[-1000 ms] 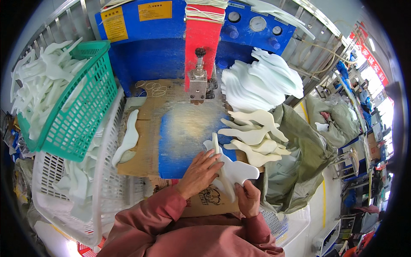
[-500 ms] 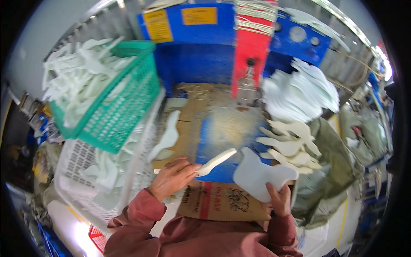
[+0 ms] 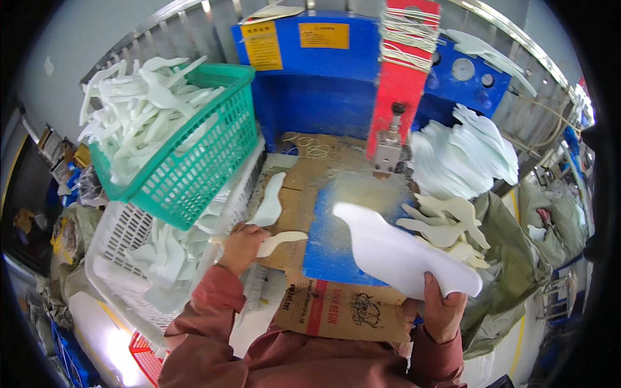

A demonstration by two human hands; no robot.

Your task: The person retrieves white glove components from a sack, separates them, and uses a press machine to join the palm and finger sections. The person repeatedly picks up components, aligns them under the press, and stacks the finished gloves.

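My right hand (image 3: pixel 443 309) grips the near right end of a broad white wavy-edged panel (image 3: pixel 404 252), thumb on top. The panel is held tilted over the right part of a blue work surface (image 3: pixel 330 258). On the left, my left hand (image 3: pixel 242 249) is closed around a narrow cream wavy piece (image 3: pixel 288 239), whose free end points right over the cardboard. Just beyond that hand, a pale curved piece (image 3: pixel 270 202) lies by the white basket. Several cream wavy pieces (image 3: pixel 435 227) lie in a loose pile beyond the panel.
A green basket (image 3: pixel 197 174) heaped with white curved pieces rests on a white basket (image 3: pixel 116 242) at left. A blue machine (image 3: pixel 310 97) with a red arm (image 3: pixel 398 84) and a metal fixture (image 3: pixel 389 149) stands ahead. Stacked white panels (image 3: pixel 462 155) are at right, near green sacking (image 3: pixel 498 258).
My left hand has moved left and lowered the narrow piece toward the cardboard. My right hand has shifted slightly right and down, and the white panel is turned with its broad face showing more.
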